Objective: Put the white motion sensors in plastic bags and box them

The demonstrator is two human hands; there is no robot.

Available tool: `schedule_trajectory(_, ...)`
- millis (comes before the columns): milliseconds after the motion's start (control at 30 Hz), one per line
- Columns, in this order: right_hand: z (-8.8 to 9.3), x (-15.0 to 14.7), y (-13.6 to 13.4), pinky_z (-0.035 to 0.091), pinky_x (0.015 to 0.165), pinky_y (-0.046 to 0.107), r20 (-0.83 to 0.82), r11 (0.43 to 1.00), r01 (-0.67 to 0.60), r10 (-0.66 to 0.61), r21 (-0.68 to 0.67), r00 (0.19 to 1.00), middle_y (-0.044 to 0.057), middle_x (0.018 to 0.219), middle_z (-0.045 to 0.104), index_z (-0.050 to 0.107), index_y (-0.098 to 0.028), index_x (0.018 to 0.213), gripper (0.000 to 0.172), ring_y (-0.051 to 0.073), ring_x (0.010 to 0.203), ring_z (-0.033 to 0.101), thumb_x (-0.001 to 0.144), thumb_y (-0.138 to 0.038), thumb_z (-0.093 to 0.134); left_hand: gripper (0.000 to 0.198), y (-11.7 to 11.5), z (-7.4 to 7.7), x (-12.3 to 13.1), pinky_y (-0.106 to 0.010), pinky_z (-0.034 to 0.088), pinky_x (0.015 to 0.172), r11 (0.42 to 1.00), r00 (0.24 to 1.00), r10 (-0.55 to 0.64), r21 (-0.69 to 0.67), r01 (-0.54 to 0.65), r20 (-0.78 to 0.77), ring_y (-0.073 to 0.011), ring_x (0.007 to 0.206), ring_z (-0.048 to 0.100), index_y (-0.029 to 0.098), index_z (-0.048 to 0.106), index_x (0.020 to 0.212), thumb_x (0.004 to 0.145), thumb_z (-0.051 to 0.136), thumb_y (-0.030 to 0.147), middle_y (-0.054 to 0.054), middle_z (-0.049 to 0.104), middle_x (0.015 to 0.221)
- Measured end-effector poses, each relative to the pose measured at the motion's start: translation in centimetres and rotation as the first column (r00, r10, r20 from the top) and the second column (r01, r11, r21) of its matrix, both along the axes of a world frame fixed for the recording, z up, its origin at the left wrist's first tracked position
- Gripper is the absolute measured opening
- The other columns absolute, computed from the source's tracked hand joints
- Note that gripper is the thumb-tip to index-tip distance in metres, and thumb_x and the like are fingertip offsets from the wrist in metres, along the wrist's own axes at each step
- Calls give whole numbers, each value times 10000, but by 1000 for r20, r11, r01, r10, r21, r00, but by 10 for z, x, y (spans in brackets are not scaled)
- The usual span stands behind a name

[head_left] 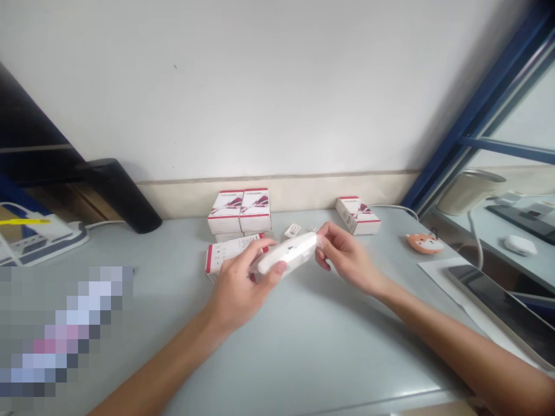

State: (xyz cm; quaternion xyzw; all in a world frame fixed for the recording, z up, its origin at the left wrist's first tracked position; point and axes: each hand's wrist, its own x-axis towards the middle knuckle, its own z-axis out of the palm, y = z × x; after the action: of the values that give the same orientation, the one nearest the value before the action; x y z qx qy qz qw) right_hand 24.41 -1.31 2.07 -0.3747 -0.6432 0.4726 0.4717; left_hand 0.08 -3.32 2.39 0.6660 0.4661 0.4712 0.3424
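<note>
A white rounded device (291,252) with a small dark slot in its side is held above the table, tilted up to the right. It seems to be in a thin clear wrapper. My left hand (239,281) grips its left end between thumb and fingers. At its right end, my right hand (344,257) is closed in a pinch; whether it has the wrapper or the device itself is hard to see. Behind my left hand lies a white and red box (217,254), partly hidden. A small white printed piece (293,230) lies just beyond the device.
Stacked white and red boxes (239,211) stand by the wall, with another such box (358,216) further right. An orange animal-faced object (425,242) and a dark tablet-like slab (498,306) lie at right. At left are a black cylinder (125,193) and a power strip (65,240).
</note>
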Motion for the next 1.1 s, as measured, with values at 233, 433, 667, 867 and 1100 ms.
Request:
schedule_trajectory(233, -2, 9, 4, 321, 601, 282, 220, 1000, -7, 4, 13, 976, -48, 714, 468, 469, -232, 842, 434, 125, 644, 388, 1051, -611, 498, 528, -3, 15, 5, -262, 414, 453, 930, 977, -155, -313, 194, 146, -150, 484, 589, 314, 675, 1410, 926, 704, 520, -11, 736, 768)
schedule_trajectory(433, 7, 16, 8, 298, 621, 287, 63, 983, -117, 127, -141, 990, -42, 706, 451, 503, -227, 812, 436, 132, 653, 390, 1014, -606, 577, 731, 0, 25, 0, -240, 368, 399, 626, 836, -286, -570, 533, 468, -126, 337, 505, 384, 304, 1661, 1008, 475, 662, 39, 624, 546)
schedule_trajectory(667, 5, 4, 4, 266, 637, 278, -362, 893, -257, 117, -369, 925, -48, 701, 412, 481, -209, 760, 389, 117, 644, 333, 947, -455, 716, 777, -2, 29, -4, -308, 520, 690, 473, 478, -323, -299, 829, 817, -208, 755, 738, 339, 502, 1556, 835, 779, 427, -68, 790, 921)
schedule_trajectory(867, -1, -4, -1, 276, 648, 280, -388, 885, -243, 78, -397, 918, -45, 717, 427, 508, -217, 804, 340, 127, 663, 338, 913, -423, 756, 394, -8, 22, 2, -338, 514, 754, 642, 642, -406, -297, 707, 650, -179, 744, 742, 305, 596, 1408, 1018, 647, 326, -15, 769, 845)
schedule_trajectory(1100, -3, -6, -6, 278, 645, 287, -368, 974, -126, 50, -186, 929, -37, 710, 462, 500, -230, 832, 349, 140, 665, 350, 1001, -494, 653, 445, -7, 16, 5, -345, 504, 728, 714, 736, -393, -321, 622, 552, -233, 764, 777, 217, 636, 1232, 1035, 509, 596, -82, 762, 1023)
